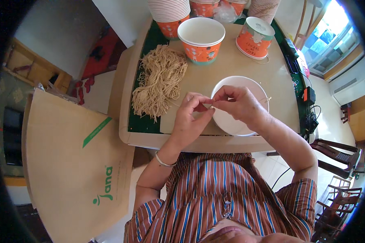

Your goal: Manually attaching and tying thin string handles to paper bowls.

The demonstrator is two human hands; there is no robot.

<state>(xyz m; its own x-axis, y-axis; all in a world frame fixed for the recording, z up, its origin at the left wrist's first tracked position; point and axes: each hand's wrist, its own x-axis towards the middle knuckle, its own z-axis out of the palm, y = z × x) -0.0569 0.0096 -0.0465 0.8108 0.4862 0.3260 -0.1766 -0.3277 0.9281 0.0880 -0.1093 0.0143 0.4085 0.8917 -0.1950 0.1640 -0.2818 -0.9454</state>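
Note:
My left hand (192,115) and my right hand (236,103) meet over the near left rim of a white bowl (247,83). Both pinch a thin pale strand (209,102) between thumb and fingertips; the strand is nearly hidden by the fingers. A pile of tan dried noodles (160,81) lies on the table to the left of my left hand. An orange paper cup (201,38) with a white inside stands upright beyond the bowl. A second orange cup with a lid (255,37) lies tilted on its side at the far right.
A stack of paper cups (169,14) and more orange cups stand at the table's far edge. The beige table (198,141) has a green border. A large brown paper bag (73,162) leans at the left. Black devices with cables (309,97) lie along the right edge. Wooden chairs (340,162) stand at right.

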